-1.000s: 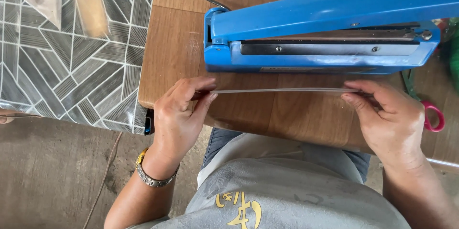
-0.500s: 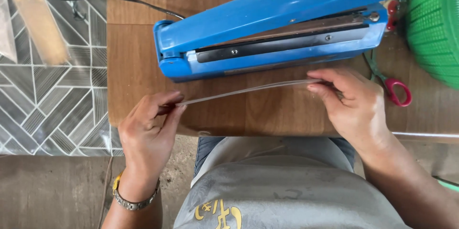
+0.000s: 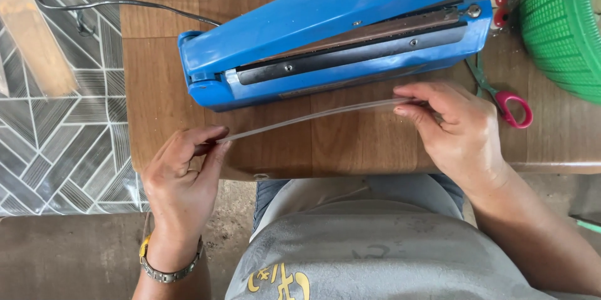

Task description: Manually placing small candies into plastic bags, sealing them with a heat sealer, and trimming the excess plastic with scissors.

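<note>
Looking down, I see the wooden table (image 3: 350,150) carrying a blue heat sealer (image 3: 338,31) at twelve o'clock, its arm raised. A green basket (image 3: 563,31) sits at two o'clock, pink-handled scissors (image 3: 510,107) beneath it. My left hand (image 3: 184,175) and right hand (image 3: 454,131) each pinch an end of a clear plastic strip (image 3: 313,117), stretched taut and flat just before the sealer.

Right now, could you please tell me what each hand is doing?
Left hand: closed, pinching one end of the clear plastic strip.
Right hand: closed, pinching the other end.

Bright, even daylight (soft shadows only), sharp throughout.
</note>
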